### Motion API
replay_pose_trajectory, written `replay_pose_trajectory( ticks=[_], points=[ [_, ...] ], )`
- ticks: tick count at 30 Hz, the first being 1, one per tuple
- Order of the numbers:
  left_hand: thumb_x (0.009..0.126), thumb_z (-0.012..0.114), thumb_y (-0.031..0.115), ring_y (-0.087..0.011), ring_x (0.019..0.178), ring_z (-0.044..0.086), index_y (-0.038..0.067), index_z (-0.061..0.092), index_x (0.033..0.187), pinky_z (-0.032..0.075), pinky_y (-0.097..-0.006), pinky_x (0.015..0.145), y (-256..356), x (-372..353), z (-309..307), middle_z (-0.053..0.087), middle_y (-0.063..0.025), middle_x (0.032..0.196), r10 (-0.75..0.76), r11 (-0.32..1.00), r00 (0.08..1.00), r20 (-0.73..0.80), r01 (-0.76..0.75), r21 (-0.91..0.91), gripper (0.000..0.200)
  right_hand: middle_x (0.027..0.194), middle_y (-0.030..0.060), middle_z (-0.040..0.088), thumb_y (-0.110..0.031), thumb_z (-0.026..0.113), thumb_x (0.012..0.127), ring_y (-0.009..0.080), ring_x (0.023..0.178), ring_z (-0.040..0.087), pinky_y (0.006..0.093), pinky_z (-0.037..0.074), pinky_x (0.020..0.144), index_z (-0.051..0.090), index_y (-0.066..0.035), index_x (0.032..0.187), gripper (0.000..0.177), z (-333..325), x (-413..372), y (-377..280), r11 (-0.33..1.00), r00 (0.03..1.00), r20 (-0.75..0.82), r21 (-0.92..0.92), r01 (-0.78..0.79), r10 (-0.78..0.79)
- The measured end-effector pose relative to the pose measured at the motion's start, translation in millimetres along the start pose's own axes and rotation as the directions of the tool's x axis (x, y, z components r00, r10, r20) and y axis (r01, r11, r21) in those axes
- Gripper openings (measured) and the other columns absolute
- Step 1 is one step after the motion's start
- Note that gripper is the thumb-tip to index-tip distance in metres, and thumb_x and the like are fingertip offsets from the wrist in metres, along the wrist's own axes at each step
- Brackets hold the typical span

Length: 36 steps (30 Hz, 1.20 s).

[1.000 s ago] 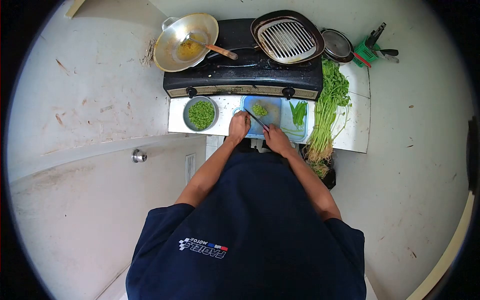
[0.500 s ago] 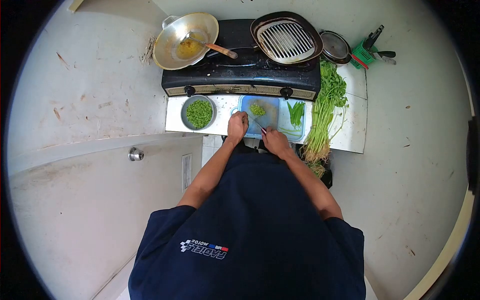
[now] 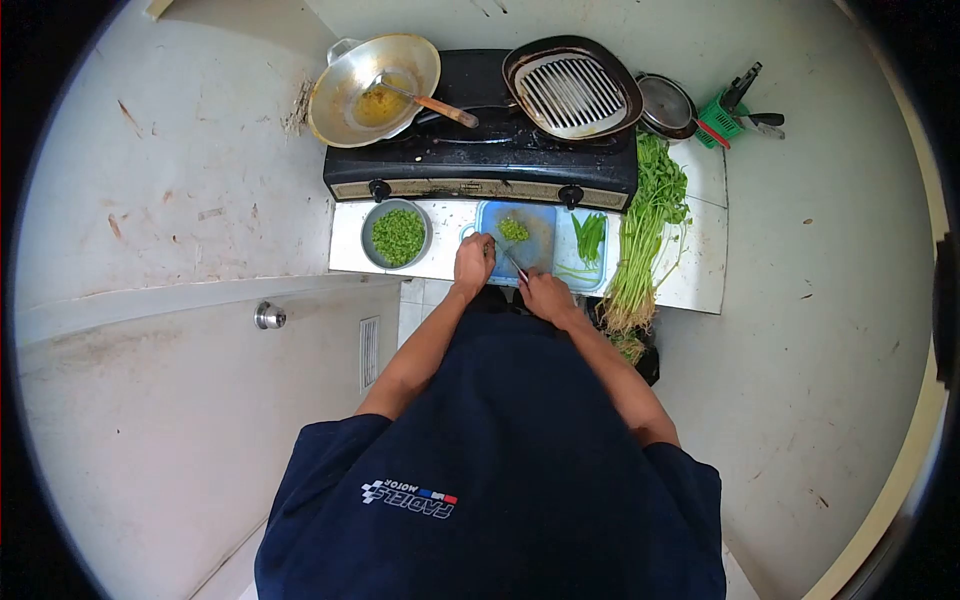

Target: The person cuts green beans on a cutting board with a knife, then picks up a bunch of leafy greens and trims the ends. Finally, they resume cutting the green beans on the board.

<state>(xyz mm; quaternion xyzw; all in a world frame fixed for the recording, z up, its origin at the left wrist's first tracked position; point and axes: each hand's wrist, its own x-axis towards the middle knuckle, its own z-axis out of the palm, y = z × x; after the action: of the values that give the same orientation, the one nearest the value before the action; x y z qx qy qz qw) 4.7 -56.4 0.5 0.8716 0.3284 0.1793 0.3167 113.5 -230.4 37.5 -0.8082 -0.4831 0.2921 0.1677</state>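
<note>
My right hand (image 3: 547,295) is closed around the handle of a small knife (image 3: 517,268), whose blade points up and left over the blue cutting board (image 3: 545,222). At the board's left edge my left hand (image 3: 474,262) is closed, its fingers pressed together; what they hold is too small to make out. A little pile of chopped green pieces (image 3: 513,229) lies on the board just above the blade. Whole green pods (image 3: 589,236) rest at the right side, with a few thin stalks below them. More chopped green pieces (image 3: 398,237) fill a grey bowl (image 3: 371,250) to the left.
Behind the board stands a black stove (image 3: 470,165) with a wok (image 3: 330,100) and ladle, and a grill pan (image 3: 632,95). A bundle of leafy stalks (image 3: 645,230) lies right of the board. Farther back are a lidded pan (image 3: 668,104) and a green basket (image 3: 718,118) with knives.
The whole view has shifted slightly, so the stove and counter appear lower. The knife blade and my right hand have moved a little to the left.
</note>
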Motion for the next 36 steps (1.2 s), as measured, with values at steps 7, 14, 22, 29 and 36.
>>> replay_pose_trajectory(
  ticks=[7,14,22,29,36],
  points=[
    [0.083,0.066,0.003,-0.0401,0.09,0.063,0.001,0.068,0.087,0.052,-0.0474,0.082,-8,5,-9,0.065,-0.0193,0.09,0.07,0.997,0.994,0.089,-0.067,-0.036,0.005,0.087,0.0293,0.07,-0.029,0.049,0.102,0.0469,0.083,0.07,0.0549,0.057,0.075,0.063,0.007,0.104,0.039,15,7,1,0.999,0.998,0.054,-0.041,-0.018,0.02],
    [0.081,0.067,0.003,-0.0413,0.091,0.064,0.0,0.068,0.089,0.052,-0.048,0.082,-20,13,-12,0.066,-0.0202,0.092,0.087,0.991,0.982,0.165,-0.069,-0.114,0.009,0.09,0.0275,0.071,-0.025,0.048,0.102,0.0452,0.084,0.071,0.0527,0.057,0.077,0.065,0.006,0.099,0.035,12,22,-23,0.997,0.999,0.03,-0.068,-0.04,0.042],
    [0.079,0.068,0.004,-0.0392,0.086,0.067,0.001,0.068,0.08,0.054,-0.046,0.079,-27,28,-16,0.068,-0.0186,0.086,0.077,0.97,0.977,0.198,-0.028,-0.24,0.004,0.085,0.028,0.071,-0.026,0.05,0.101,0.0456,0.08,0.071,0.0529,0.058,0.072,0.066,0.004,0.094,0.035,33,15,-15,0.992,0.995,-0.042,-0.085,-0.093,0.09],
    [0.076,0.07,0.003,-0.0373,0.086,0.069,0.001,0.067,0.081,0.056,-0.0441,0.078,-36,33,-16,0.071,-0.0181,0.088,0.083,0.957,0.958,0.274,-0.001,-0.29,0.005,0.08,0.029,0.07,-0.031,0.053,0.1,0.0462,0.076,0.071,0.0544,0.058,0.07,0.063,0.004,0.097,0.036,34,5,-32,0.976,0.978,-0.07,-0.082,-0.202,0.197],
    [0.077,0.071,0.003,-0.0366,0.085,0.07,0.001,0.069,0.082,0.056,-0.0439,0.08,-45,39,-15,0.071,-0.0196,0.088,0.105,0.954,0.944,0.314,-0.007,-0.301,0.006,0.073,0.0266,0.069,-0.032,0.053,0.101,0.0457,0.071,0.071,0.055,0.057,0.066,0.057,0.001,0.099,0.034,42,4,-48,0.96,0.959,-0.121,-0.083,-0.266,0.255]
  ],
)
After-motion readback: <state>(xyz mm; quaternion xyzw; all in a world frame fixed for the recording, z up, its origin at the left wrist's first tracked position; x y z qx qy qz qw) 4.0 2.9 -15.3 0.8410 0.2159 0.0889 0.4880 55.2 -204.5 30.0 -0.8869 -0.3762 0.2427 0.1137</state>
